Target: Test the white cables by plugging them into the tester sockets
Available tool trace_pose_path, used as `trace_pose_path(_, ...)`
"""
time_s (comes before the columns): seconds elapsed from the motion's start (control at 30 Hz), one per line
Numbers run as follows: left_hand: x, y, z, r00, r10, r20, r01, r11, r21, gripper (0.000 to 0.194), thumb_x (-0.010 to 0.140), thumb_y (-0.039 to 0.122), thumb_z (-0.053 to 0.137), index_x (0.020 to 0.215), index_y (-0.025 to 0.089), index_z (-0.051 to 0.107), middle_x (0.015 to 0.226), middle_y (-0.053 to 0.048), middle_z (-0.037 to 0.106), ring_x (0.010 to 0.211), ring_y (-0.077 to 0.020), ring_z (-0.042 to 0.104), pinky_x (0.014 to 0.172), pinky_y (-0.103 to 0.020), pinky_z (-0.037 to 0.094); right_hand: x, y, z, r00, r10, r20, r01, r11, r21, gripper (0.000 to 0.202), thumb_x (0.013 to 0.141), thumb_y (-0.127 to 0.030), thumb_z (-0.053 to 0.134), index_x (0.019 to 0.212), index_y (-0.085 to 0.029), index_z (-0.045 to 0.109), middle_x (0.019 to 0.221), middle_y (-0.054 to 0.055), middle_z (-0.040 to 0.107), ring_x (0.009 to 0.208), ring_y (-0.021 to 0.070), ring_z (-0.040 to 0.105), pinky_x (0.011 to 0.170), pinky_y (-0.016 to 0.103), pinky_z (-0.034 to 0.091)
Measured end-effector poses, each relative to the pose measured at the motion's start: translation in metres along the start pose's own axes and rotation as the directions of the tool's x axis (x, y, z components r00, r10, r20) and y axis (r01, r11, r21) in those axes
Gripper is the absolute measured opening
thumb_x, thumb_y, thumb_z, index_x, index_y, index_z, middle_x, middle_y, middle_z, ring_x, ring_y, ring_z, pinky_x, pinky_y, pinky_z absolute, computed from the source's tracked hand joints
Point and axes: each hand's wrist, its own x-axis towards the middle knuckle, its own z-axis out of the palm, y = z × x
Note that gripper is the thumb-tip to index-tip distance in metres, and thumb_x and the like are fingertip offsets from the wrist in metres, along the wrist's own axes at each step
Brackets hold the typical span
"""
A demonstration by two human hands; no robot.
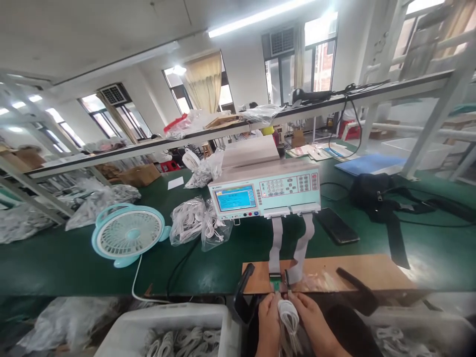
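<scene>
A coiled white cable point(288, 313) hangs between my hands at the bench's front edge. My left hand point(267, 317) pinches one of its ends, close against a small green circuit board point(275, 283). The fingers of my right hand point(309, 313) close on the other end, beside the second ribbon's connector; the fingertips partly hide both plugs. Two grey ribbon cables point(275, 243) run from the board area up to a bench tester point(269, 191) with a lit blue screen. Under the board lies a brown wooden plank point(353, 270). Whether the plugs are fully seated cannot be made out.
A turquoise fan point(130, 233) and bagged white cables point(188, 220) stand left of the tester. A black phone point(338, 226) and a black bag point(372, 191) lie right. White bins point(178, 310) with coiled cables flank me below. Black armrests point(243, 295) rise nearby. A shelf point(148, 145) spans above.
</scene>
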Motion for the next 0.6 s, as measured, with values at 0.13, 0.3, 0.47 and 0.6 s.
trace_pose_path(0.13,-0.003,0.004,0.004,1.0,0.025,0.016,-0.025,1.0,-0.003,0.042,0.055,0.053,0.07,0.062,0.012,0.062,0.058,-0.001,0.057,0.059,-0.0154,0.052,0.058,-0.024,0.042,0.001,0.001,0.001,1.0,-0.013,-0.028,0.014,1.0,0.015,0.037,0.058,-0.05,0.073,0.064,-0.015,0.063,0.062,0.001,0.059,0.061,0.0164,0.052,0.059,0.024,0.042)
trace_pose_path(0.3,-0.007,0.006,0.008,0.997,0.069,-0.019,-0.068,0.997,0.041,0.041,0.056,0.054,0.069,0.058,0.014,0.059,0.055,0.0,0.054,0.059,-0.0164,0.053,0.055,-0.025,0.041,-0.002,0.006,0.008,0.996,-0.074,-0.054,0.073,0.997,-0.02,0.039,0.06,-0.053,0.07,0.059,-0.017,0.055,0.057,-0.001,0.053,0.058,0.0161,0.048,0.056,0.024,0.04)
trace_pose_path(0.47,-0.029,-0.002,0.011,0.994,0.027,0.107,-0.035,0.996,0.076,0.039,0.064,0.053,0.064,0.063,0.015,0.059,0.057,0.001,0.054,0.055,-0.0133,0.05,0.052,-0.023,0.039,-0.024,-0.007,-0.007,0.997,-0.063,-0.045,0.057,0.99,-0.13,0.041,0.062,-0.054,0.066,0.054,-0.02,0.045,0.052,-0.003,0.042,0.05,0.0133,0.039,0.047,0.024,0.032)
trace_pose_path(0.6,-0.044,0.008,0.006,0.936,-0.291,0.196,0.303,0.953,-0.032,0.039,0.068,0.055,0.06,0.075,0.017,0.056,0.056,0.004,0.051,0.041,-0.0075,0.042,0.038,-0.019,0.027,-0.051,-0.043,-0.091,0.997,-0.064,-0.045,0.033,0.865,-0.501,0.033,0.071,-0.049,0.055,0.056,-0.02,0.048,0.055,0.0,0.046,0.053,0.0159,0.042,0.049,0.026,0.033)
